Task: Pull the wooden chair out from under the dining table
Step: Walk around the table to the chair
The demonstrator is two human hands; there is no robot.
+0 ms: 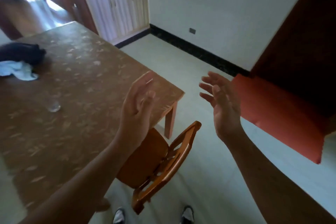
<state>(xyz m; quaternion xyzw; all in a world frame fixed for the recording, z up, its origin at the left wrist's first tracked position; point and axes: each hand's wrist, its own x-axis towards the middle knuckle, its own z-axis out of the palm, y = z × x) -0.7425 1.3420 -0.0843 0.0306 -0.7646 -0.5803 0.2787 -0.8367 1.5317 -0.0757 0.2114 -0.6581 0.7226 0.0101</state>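
At 6 o'clock, one wooden chair [160,165] is seen, seat partly under the counter [76,96] edge. Two hands, left hand [138,103] and right hand [221,102], are raised above it, fingers spread, nothing held. One glass [54,104] sits at 9 o'clock.

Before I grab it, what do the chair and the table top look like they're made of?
The chair looks like solid wood with an orange-brown glossy varnish: light glints along its back rail. The table top seems covered with a brown sheet printed with pale leaves, perhaps vinyl; it shines faintly. The table leg below looks like matching varnished wood.
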